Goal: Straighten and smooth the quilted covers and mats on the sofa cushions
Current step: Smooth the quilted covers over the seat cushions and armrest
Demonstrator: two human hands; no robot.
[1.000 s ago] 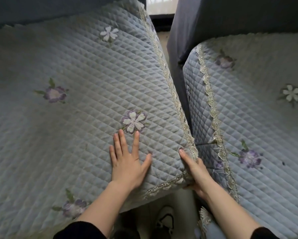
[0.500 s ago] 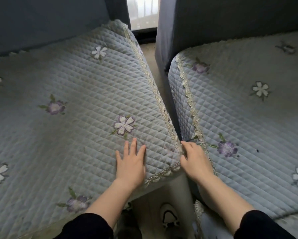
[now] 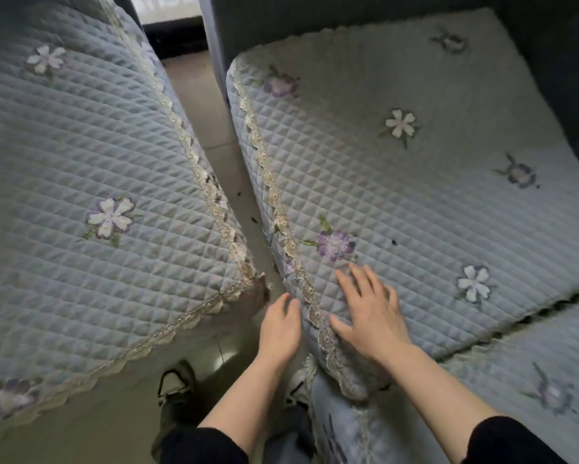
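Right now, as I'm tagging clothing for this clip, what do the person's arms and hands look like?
The left hand and right hand are bare: no gloves, and no rings or watch show. Each arm wears a black sleeve ending near the elbow: left sleeve, right sleeve.

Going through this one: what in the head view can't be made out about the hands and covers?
Left hand: fingertips tucked beside the lace edge of the right cover, head view; grip unclear.
Right hand: fingers motion-blurred, so how firmly they press is unclear.
Left cover: cut off by the left frame edge.
Lower mat: blurred, cut off by the bottom and right edges.
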